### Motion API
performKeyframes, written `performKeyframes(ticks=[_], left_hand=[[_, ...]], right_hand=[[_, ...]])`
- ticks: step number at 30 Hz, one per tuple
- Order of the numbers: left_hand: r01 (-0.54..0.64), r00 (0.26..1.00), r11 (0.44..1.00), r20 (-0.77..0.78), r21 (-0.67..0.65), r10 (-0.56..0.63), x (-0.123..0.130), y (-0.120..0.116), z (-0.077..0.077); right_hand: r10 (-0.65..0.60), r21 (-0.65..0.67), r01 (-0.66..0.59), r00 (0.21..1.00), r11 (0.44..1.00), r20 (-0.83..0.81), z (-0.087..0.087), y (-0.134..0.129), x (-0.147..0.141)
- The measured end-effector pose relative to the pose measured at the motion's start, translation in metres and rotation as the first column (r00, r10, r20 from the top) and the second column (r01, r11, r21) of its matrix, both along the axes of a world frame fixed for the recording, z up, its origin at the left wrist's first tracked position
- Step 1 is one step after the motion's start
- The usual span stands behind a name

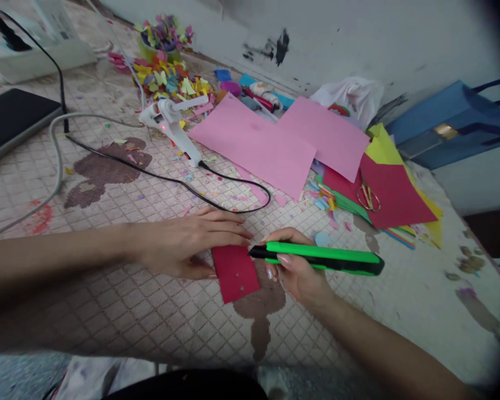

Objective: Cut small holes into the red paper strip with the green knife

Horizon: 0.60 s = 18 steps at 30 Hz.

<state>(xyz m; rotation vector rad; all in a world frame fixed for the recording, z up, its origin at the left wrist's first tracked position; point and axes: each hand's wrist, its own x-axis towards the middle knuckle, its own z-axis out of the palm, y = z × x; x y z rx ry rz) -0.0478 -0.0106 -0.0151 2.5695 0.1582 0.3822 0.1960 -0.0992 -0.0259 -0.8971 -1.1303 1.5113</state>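
A small piece of red paper [235, 273] lies on the patterned tablecloth, with a couple of small marks or holes in its lower part. My left hand [191, 239] rests flat over its upper left edge, fingers stretched to the right. In my right hand [298, 272] is a green and black utility knife [325, 257], held nearly level. Its dark front end points left, at the paper's upper right edge close to my left fingertips. Whether the blade touches the paper I cannot tell.
Beyond my hands stand a white glue gun [177, 130] with a black cord and large pink paper sheets [258, 144]. Red sheets [395, 191] with gold scissors [369, 199] lie right. Paper scraps [170, 78], a black laptop-like slab [16, 119] and a blue bag [454, 125] surround them.
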Motion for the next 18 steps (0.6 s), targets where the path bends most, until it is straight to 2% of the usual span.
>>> performKeyframes(ticks=[5,11,14,18], left_hand=[[-0.010,1.000,1.000,0.003,-0.001,0.010,0.005,0.000,0.003],[-0.140,0.989,0.990,-0.052,-0.013,0.139,0.006,-0.004,0.002],[-0.221,0.973,0.975,-0.064,0.001,0.220,0.007,-0.010,0.002],[-0.339,0.938,0.940,-0.061,0.049,0.341,0.009,-0.021,0.001]], right_hand=[[0.006,0.021,-0.007,0.999,1.000,0.043,-0.002,-0.001,0.001],[0.006,0.103,-0.020,0.990,0.994,0.140,-0.008,-0.004,0.005],[-0.042,0.177,-0.008,0.959,0.984,0.280,0.000,-0.006,0.004],[-0.160,0.341,-0.002,0.881,0.940,0.445,0.017,-0.009,-0.005]])
